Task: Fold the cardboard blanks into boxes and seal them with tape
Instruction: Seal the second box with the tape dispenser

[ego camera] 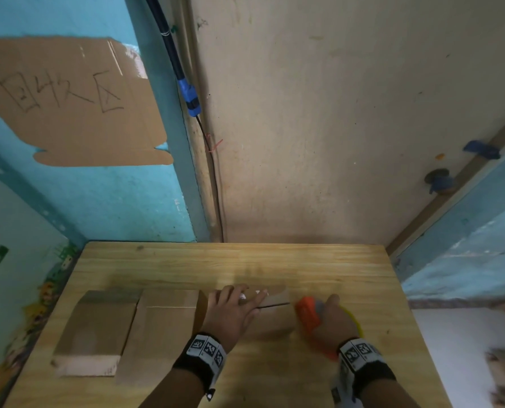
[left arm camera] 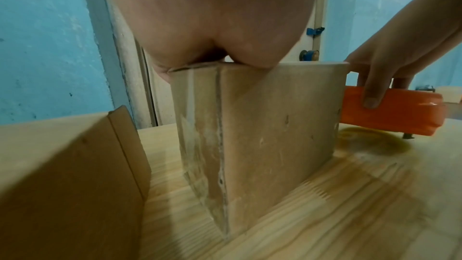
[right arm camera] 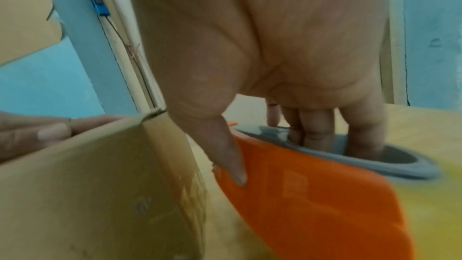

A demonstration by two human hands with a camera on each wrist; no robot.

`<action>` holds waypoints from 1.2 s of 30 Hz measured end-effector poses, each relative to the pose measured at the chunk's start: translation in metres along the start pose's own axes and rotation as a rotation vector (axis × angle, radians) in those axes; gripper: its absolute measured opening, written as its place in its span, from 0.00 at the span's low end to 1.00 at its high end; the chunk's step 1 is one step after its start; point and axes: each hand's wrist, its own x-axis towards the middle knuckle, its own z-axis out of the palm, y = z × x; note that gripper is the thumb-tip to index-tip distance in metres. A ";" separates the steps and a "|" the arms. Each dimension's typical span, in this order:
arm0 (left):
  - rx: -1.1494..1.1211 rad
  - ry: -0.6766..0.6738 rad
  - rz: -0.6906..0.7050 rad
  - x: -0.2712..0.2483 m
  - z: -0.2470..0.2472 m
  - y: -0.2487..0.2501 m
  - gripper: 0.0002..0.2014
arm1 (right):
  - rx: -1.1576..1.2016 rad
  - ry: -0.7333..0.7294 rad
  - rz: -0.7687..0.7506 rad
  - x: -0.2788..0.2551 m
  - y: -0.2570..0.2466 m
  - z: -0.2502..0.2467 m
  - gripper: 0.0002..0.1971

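A brown cardboard box [ego camera: 272,319] stands on the wooden table [ego camera: 274,260], its top flaps folded in with a dark seam between them. My left hand [ego camera: 233,307] lies on top of the box with fingers stretched flat, pressing the flaps down; the left wrist view shows the palm [left arm camera: 212,27] on the box's upper corner [left arm camera: 275,126]. Right of the box, my right hand [ego camera: 333,322] grips an orange tape dispenser [ego camera: 305,315] with a yellowish roll. In the right wrist view the thumb lies on the orange body [right arm camera: 312,205] and the fingers sit in the grey core.
Two more cardboard boxes [ego camera: 95,328] [ego camera: 163,328] stand side by side at the table's left, close to the held box. A cardboard sign [ego camera: 69,98] hangs on the blue wall, and a black cable [ego camera: 189,95] runs down the corner behind the table.
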 end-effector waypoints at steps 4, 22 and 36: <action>-0.054 -0.011 0.003 -0.001 -0.002 -0.001 0.25 | 0.216 0.119 -0.238 -0.008 -0.017 -0.022 0.15; -0.228 0.073 0.120 0.013 0.005 -0.004 0.24 | -0.045 0.108 -0.655 -0.046 -0.100 -0.054 0.33; -0.662 0.268 -0.025 0.004 0.001 0.001 0.19 | -0.112 0.106 -0.649 -0.033 -0.081 -0.059 0.39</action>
